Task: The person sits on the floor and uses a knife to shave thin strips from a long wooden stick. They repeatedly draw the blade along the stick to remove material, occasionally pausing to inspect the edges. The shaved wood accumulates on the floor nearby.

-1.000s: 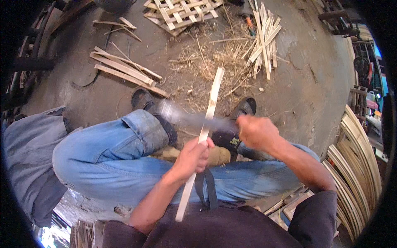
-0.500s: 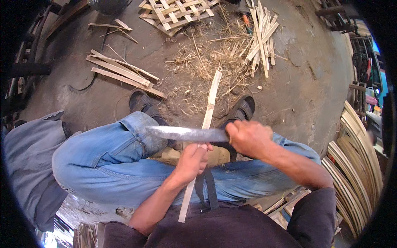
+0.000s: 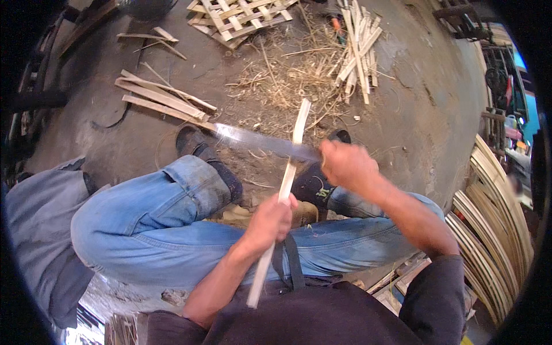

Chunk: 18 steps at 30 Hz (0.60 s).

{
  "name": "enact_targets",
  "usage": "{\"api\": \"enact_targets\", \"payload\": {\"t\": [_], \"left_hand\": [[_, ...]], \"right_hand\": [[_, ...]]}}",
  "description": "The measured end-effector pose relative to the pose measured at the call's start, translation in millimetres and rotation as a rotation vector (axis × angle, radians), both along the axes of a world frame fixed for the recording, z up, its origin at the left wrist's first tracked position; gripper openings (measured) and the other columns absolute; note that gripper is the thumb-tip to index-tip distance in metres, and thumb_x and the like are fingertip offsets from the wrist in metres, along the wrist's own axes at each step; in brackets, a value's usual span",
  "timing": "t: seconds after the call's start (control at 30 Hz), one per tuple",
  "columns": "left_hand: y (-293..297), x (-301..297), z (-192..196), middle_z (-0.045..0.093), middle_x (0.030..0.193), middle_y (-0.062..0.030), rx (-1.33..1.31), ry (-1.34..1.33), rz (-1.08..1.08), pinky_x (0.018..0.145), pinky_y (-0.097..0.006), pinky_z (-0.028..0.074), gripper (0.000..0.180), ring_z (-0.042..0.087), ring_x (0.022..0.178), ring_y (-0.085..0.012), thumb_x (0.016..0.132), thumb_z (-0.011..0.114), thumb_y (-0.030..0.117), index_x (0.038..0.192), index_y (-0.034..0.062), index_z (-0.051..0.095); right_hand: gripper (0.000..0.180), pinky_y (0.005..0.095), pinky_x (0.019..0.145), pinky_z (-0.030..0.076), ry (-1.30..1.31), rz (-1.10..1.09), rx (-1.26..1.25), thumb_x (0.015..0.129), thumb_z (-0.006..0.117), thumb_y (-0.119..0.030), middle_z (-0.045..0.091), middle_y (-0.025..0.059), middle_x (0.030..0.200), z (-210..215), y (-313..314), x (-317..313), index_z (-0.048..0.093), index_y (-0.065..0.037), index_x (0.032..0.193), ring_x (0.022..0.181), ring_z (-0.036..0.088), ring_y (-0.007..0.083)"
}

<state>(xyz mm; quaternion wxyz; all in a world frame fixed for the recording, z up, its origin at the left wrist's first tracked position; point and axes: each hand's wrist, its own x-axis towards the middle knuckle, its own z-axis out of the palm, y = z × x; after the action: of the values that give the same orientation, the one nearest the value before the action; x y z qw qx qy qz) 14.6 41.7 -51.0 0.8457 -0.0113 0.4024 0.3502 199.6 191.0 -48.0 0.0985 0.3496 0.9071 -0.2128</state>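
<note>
My left hand is closed round a pale split-bamboo strip, which runs from my lap up and away over my feet. In my right hand is the handle of a long machete, its handle mostly hidden by my fingers. The shiny blade points left and lies across the strip, some way beyond my left hand. My right hand is a little blurred by motion.
Beyond my feet lie a heap of curly shavings, a stack of strips and a woven lattice panel. More strips rest at the left. Long bent strips stand at my right. A grey cloth lies beside my left knee.
The machete has moved away from my left hand, farther along the strip, and its blade is now slanted. My right hand went forward with it. The left hand keeps its hold.
</note>
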Motion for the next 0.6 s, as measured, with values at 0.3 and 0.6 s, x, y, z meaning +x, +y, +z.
{"api": "enact_targets", "payload": {"t": [0.3, 0.6], "left_hand": [[7.9, 8.3, 1.8, 0.03, 0.063, 0.0098, -0.033, 0.001, 0.026, 0.04, -0.02, 0.019, 0.016, 0.025, 0.046, -0.0012, 0.102, 0.044, 0.027, 0.099, 0.0121, 0.048], [4.4, 6.3, 1.8, 0.029, 0.063, 0.0106, 0.003, -0.012, -0.005, 0.04, -0.02, 0.019, 0.015, 0.025, 0.047, -0.0005, 0.102, 0.044, 0.026, 0.099, 0.0119, 0.048]], "right_hand": [[0.015, 0.0476, 0.059, 0.054, -0.037, -0.06, 0.093, 0.082, 0.061, -0.015, 0.064, 0.0174, 0.076, -4.4, 11.4, 8.6, 0.053, -0.003, 0.085, 0.07, 0.067, 0.0383], [0.013, 0.0478, 0.06, 0.054, -0.092, -0.119, 0.031, 0.079, 0.062, -0.014, 0.062, 0.0153, 0.079, 2.1, 2.0, 17.7, 0.053, -0.007, 0.085, 0.07, 0.066, 0.0376]]}}
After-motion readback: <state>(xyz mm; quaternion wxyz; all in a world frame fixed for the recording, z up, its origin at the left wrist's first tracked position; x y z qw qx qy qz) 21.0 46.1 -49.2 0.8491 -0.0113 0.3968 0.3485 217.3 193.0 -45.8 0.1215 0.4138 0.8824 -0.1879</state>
